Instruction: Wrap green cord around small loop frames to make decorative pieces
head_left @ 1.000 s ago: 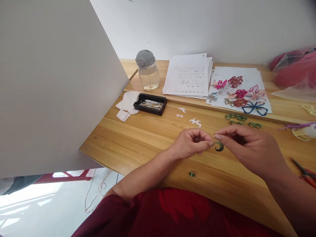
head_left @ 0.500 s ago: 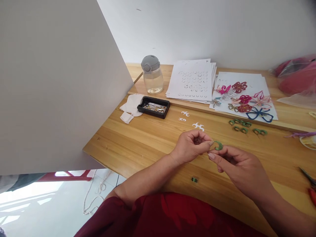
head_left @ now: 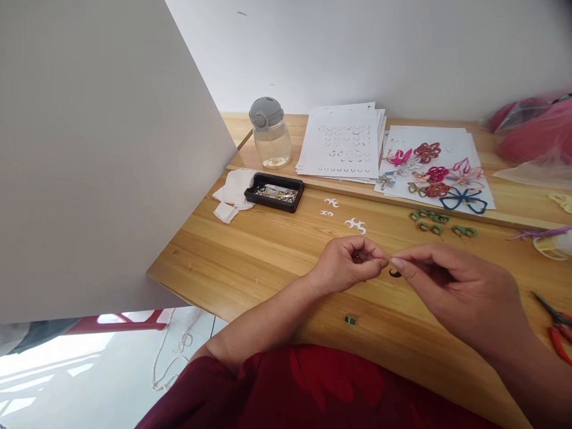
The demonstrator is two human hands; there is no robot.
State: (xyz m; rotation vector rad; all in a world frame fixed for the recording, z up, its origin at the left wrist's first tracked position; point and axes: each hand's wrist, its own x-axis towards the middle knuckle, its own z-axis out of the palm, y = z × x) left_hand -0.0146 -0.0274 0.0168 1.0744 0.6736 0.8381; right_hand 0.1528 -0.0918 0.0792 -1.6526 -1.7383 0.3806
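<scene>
My left hand (head_left: 351,263) is closed in a pinch, its thumb and index fingertips almost touching those of my right hand (head_left: 460,292). Between the two hands is a small green crescent (head_left: 395,273), dark in this view, its upper end hidden at the fingertips. My right thumb and index finger are pinched together right at it; any thread there is too fine to see. On the table below lies a small spool of green thread (head_left: 350,320). Several green wrapped crescents (head_left: 435,217) lie beyond my right hand. White paper crescents (head_left: 356,225) lie beyond my left hand.
A black tray (head_left: 292,205) of beads sits beside white cloth (head_left: 235,189). Behind are a water bottle (head_left: 271,143), stacked paper sheets (head_left: 342,140) and colourful thread flowers (head_left: 435,174). Red-handled pliers (head_left: 556,325) lie at the right; a partition (head_left: 89,149) stands at the left.
My right hand has risen and turned so that its fingertips meet my left ones. The crescent has shifted slightly down and looks darker. The view has moved a little to the right.
</scene>
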